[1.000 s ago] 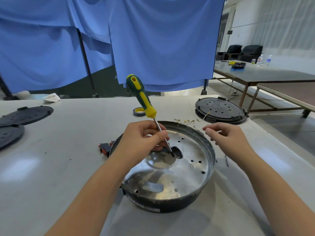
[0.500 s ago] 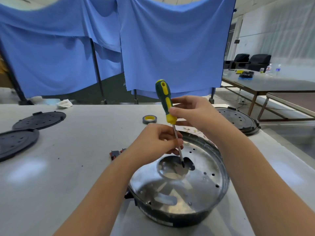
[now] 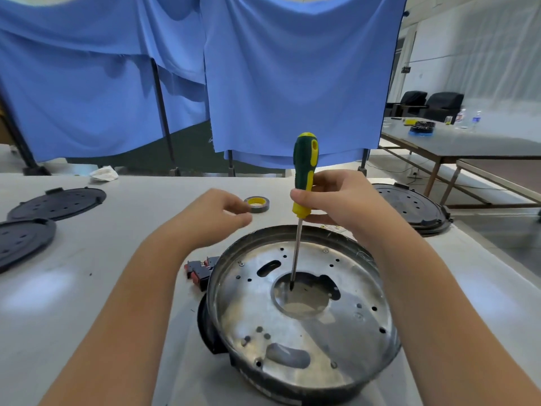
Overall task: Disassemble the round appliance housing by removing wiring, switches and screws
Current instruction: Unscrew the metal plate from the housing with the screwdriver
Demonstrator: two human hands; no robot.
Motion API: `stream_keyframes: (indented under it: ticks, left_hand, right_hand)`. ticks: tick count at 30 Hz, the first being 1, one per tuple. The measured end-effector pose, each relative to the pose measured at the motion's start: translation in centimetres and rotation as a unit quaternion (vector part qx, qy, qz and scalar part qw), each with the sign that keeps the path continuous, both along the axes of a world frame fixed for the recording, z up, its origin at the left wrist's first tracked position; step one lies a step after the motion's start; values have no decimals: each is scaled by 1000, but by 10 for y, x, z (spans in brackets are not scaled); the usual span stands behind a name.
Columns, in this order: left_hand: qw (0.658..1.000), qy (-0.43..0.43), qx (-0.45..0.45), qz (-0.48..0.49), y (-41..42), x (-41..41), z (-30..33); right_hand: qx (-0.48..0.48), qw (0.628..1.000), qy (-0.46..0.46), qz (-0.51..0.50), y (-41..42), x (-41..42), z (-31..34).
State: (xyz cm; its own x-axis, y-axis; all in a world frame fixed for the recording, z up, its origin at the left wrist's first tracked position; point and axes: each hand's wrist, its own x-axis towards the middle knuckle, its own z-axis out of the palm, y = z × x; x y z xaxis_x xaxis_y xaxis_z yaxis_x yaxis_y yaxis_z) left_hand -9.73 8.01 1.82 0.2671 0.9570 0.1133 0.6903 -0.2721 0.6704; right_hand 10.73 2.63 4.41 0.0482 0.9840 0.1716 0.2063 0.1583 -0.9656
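The round metal housing [image 3: 336,344] lies in front of me on the white table, its shiny perforated plate up and a large hole in the middle. My right hand [image 3: 336,200] grips the green and yellow screwdriver [image 3: 304,171] by the handle's lower end. The screwdriver stands nearly upright with its tip down in the central hole. My left hand [image 3: 216,215] hovers to the left of the shaft, fingers loosely curled and holding nothing. A black and red switch part [image 3: 200,269] lies against the housing's left rim.
A roll of tape [image 3: 257,204] sits behind my left hand. Two black round covers [image 3: 58,202] lie at the far left and a stack of black covers [image 3: 409,209] at the right. Blue cloths hang behind the table. A crumpled tissue [image 3: 104,173] lies at the back edge.
My right hand came over and took the screwdriver handle. My left hand let go of the shaft and drew away to the left. The screwdriver now stands upright.
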Motion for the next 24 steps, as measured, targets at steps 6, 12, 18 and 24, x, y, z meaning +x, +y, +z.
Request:
stream_keyframes:
  ticks: [6,12,18,24]
  left_hand:
    - [983,107,-141,-43,1,-6,-10]
    - [981,46,-177,-64,3,2,-14]
    - [980,40,-176,-77,1,11,-13]
    - [982,45,-168,-79,-3,12,-12]
  right_hand:
    - [43,998,11,-39,-2,3,1]
    - [70,996,-23,-40,-5,-2,0]
    - [71,996,-54,-18,-7,0,1]
    - [58,998,-28,7,-4,-10,-9]
